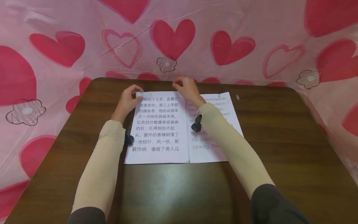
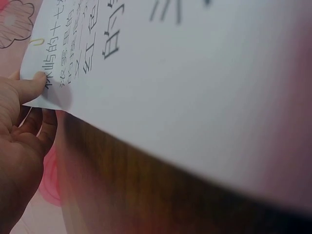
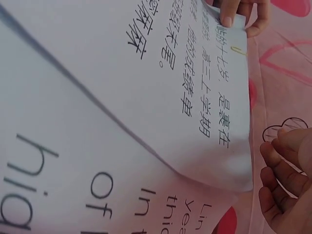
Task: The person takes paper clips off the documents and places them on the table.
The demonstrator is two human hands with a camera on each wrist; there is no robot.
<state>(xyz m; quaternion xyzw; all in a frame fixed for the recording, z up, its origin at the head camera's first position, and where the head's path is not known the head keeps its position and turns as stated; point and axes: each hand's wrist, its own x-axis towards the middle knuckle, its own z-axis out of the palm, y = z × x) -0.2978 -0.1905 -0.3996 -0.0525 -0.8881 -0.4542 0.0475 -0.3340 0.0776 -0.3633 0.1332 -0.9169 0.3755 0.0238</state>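
Note:
A white sheet with Chinese text [image 1: 156, 157] lies on the left, a yellow paper clip [image 1: 150, 94] on its top edge. My left hand [image 1: 128, 100] pinches this sheet's top left corner, with the thumb [image 2: 35, 87] on the printed face and other fingers behind. Near the top right corner, my right hand [image 1: 188, 89] hovers with loosely curled fingers; in the right wrist view it [image 3: 287, 183] is apart from the paper and shows nothing held. Under my right forearm lies a sheet with English text [image 1: 202, 155], partly hidden, with a paper clip [image 1: 219, 95] at its top edge.
A loose white paper clip [image 1: 237, 97] lies on the dark wooden table [image 1: 279, 140], right of the sheets. Behind the table's far edge hangs a pink cloth with hearts [image 1: 207, 12]. Each wrist carries a small black camera [image 1: 197, 123].

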